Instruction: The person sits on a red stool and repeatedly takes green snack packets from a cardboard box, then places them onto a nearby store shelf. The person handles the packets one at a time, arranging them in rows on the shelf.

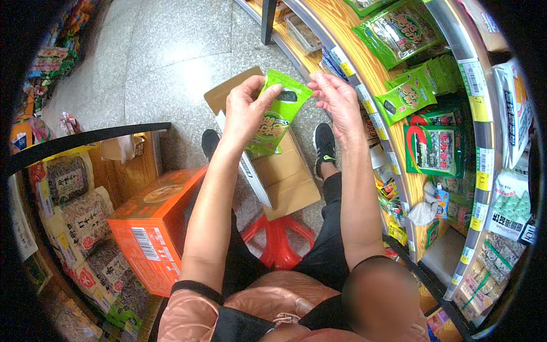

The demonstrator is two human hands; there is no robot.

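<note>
A green snack packet [277, 115] with printed writing and a picture of a dark sheet is upright before me. My left hand [252, 104] holds it by its upper left side, thumb across the front. At the packet's upper right corner are the fingertips of my right hand [335, 98], fingers bent; whether they pinch that corner cannot be told. Below the packet lies an open cardboard box [292, 179] between my feet, its flaps spread. The packet and my left forearm hide part of the box's inside.
Shelving [363, 51] curves along the right, holding similar green packets [406, 96] and a seaweed pack [436, 149]. An orange carton [149, 226] stands at left beside shelves of bagged dried goods [68, 175]. A red plastic stool [273, 243] is beneath me.
</note>
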